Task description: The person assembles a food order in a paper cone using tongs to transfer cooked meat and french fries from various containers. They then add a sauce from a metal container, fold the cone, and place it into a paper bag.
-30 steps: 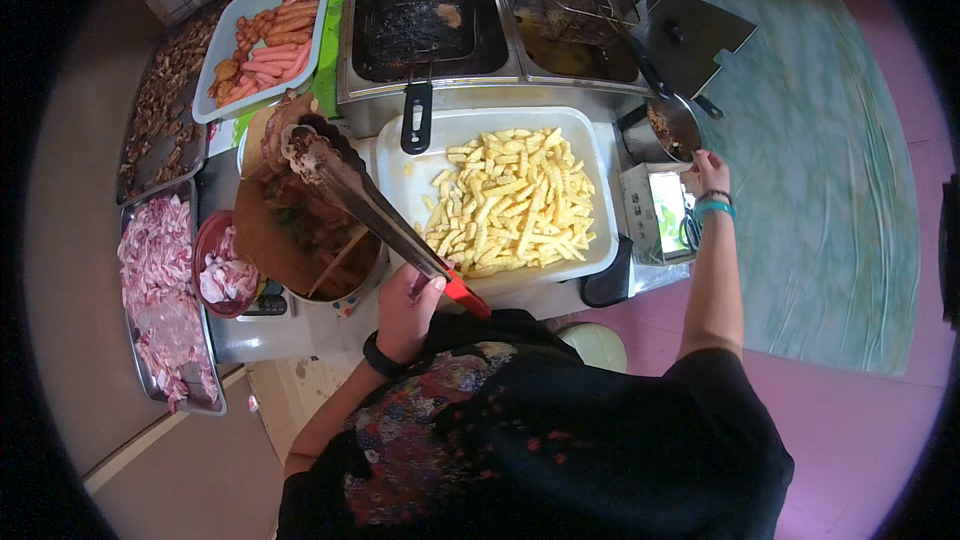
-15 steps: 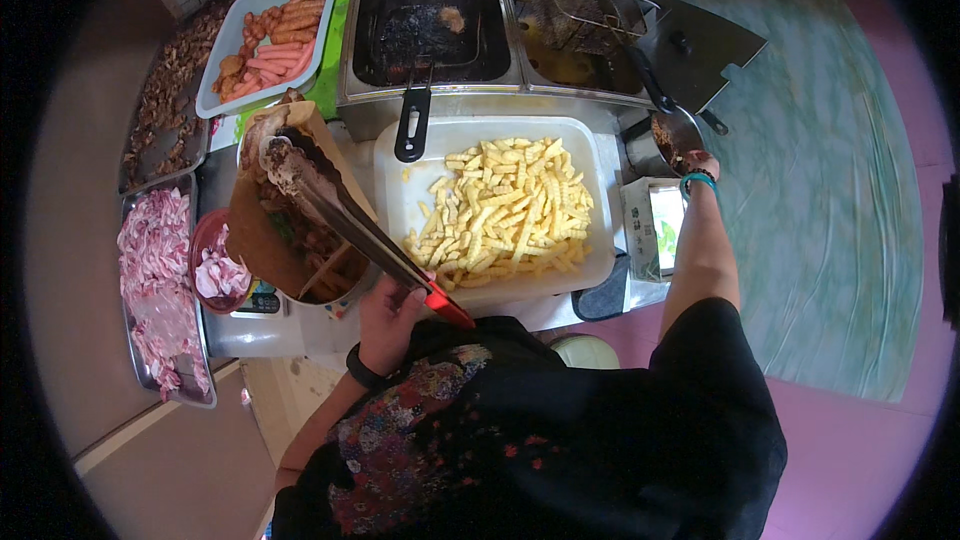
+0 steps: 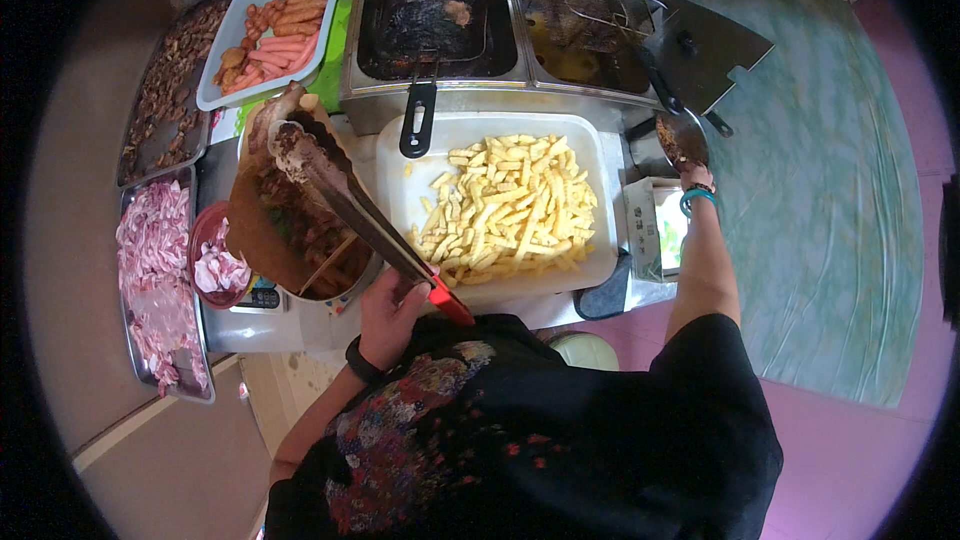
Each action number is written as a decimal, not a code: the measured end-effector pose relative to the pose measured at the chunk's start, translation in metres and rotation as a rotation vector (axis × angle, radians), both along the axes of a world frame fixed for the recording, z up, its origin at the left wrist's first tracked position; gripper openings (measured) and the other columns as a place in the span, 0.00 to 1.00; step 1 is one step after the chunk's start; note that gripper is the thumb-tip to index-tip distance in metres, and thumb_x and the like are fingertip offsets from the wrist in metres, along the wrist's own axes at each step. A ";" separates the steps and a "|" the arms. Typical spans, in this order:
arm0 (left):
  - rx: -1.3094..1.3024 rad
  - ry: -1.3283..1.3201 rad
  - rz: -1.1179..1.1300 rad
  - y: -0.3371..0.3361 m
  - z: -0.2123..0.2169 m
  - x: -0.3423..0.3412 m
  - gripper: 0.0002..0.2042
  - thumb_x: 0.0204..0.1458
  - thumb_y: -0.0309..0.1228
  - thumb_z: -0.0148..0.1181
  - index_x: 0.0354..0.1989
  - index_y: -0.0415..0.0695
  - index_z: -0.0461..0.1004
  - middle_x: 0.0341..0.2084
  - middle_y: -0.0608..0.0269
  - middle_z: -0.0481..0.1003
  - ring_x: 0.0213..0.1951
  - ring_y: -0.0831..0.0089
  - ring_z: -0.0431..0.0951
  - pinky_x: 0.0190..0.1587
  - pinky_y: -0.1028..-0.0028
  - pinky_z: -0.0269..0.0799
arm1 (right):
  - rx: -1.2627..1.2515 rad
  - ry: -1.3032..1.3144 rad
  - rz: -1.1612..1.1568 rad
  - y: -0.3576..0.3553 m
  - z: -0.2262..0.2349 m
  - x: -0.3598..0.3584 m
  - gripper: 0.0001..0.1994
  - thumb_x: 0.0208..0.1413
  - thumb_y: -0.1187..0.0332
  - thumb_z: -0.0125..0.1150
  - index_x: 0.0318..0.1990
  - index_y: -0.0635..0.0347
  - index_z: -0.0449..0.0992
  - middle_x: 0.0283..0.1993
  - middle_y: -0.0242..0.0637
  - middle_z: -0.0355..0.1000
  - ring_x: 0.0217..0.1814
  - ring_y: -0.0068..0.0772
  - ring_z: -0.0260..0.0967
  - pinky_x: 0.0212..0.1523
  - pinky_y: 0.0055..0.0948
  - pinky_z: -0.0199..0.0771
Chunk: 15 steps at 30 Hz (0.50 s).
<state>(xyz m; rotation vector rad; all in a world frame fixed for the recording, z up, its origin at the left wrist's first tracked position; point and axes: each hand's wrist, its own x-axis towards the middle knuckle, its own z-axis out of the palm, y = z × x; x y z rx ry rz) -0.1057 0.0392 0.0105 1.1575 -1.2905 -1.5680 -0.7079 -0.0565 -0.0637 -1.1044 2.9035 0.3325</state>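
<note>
Crowded fry stall counter (image 3: pixel 300 325) here: left hand (image 3: pixel 392 302) grips long tongs (image 3: pixel 365 222) pinching a meat strip (image 3: pixel 278 122) over the brown pot (image 3: pixel 290 230) at centre left, right hand (image 3: pixel 692 178) looks closed on a ladle (image 3: pixel 682 140), and that strip could easily slip into the fries (image 3: pixel 510 208).

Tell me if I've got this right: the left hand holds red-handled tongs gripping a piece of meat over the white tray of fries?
Not quite. The head view shows the left hand holding the red-handled tongs with the piece of meat over the pot of cooked meat, beside the white tray of fries, not over it.
</note>
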 end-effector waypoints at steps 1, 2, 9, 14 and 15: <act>-0.012 -0.006 -0.007 -0.002 0.003 0.000 0.10 0.49 0.24 0.49 0.40 0.35 0.69 0.36 0.59 0.74 0.38 0.77 0.72 0.43 0.77 0.66 | 0.017 -0.015 0.024 0.003 0.006 0.001 0.15 0.49 0.60 0.47 0.45 0.33 0.71 0.55 0.35 0.61 0.59 0.39 0.55 0.57 0.45 0.53; -0.024 -0.010 -0.015 -0.003 0.005 -0.001 0.10 0.49 0.24 0.49 0.40 0.35 0.69 0.36 0.59 0.74 0.38 0.77 0.72 0.43 0.77 0.66 | 0.034 -0.029 0.047 0.006 0.014 0.003 0.14 0.49 0.60 0.47 0.43 0.32 0.72 0.55 0.35 0.61 0.59 0.39 0.55 0.57 0.44 0.53; -0.020 -0.011 0.015 -0.002 -0.010 0.003 0.10 0.47 0.24 0.50 0.38 0.37 0.71 0.33 0.60 0.75 0.35 0.76 0.73 0.41 0.77 0.67 | -0.366 0.113 0.213 0.007 0.033 0.020 0.06 0.40 0.64 0.58 0.28 0.45 0.77 0.40 0.37 0.68 0.44 0.40 0.66 0.44 0.38 0.67; -0.061 -0.170 -0.001 -0.003 0.000 0.007 0.08 0.47 0.27 0.52 0.34 0.37 0.71 0.26 0.60 0.74 0.27 0.77 0.71 0.31 0.77 0.66 | -0.666 -0.509 0.624 0.033 0.073 0.165 0.11 0.52 0.66 0.52 0.36 0.65 0.70 0.34 0.43 0.71 0.33 0.32 0.69 0.36 0.27 0.69; -0.061 -0.110 0.003 -0.003 -0.003 0.005 0.10 0.47 0.30 0.52 0.35 0.38 0.71 0.25 0.62 0.74 0.24 0.78 0.68 0.30 0.78 0.65 | -0.685 -0.755 0.639 0.046 0.080 0.206 0.10 0.52 0.67 0.53 0.35 0.65 0.71 0.33 0.37 0.71 0.32 0.24 0.67 0.35 0.24 0.68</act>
